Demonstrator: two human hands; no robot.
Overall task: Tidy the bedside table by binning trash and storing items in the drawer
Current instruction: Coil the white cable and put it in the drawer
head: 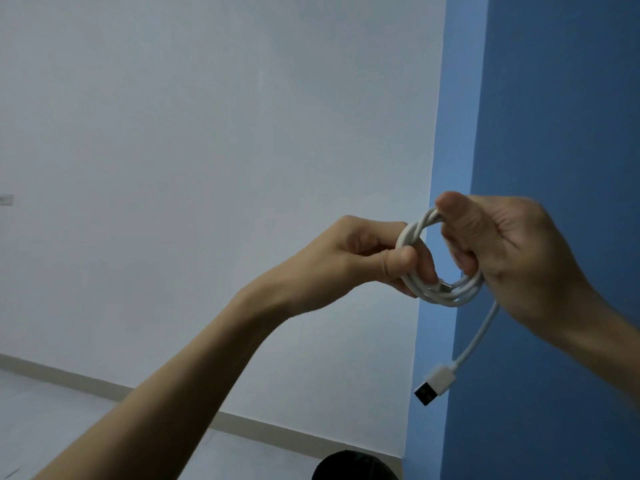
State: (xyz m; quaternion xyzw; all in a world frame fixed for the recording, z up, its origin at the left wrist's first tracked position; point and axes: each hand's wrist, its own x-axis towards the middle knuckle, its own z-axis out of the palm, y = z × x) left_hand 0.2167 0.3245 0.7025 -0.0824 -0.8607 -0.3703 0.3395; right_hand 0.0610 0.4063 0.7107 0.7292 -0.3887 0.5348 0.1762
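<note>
Both forearms are raised close before the camera, in front of a pale grey wall (207,133) and a blue wall (554,98) at the right of the frame. At right of centre, the right hand (512,258) is closed around the right side of a coiled white cable (446,292), its thumb pressed over the coil's top. At centre, the coil's left side is pinched narrowly between thumb and fingers of the left hand (363,254). One loose end is seen hanging below the coil, ending in a USB plug (433,384) at lower right. A dark rounded object (353,467), not identifiable, is cut off by the bottom edge.
</note>
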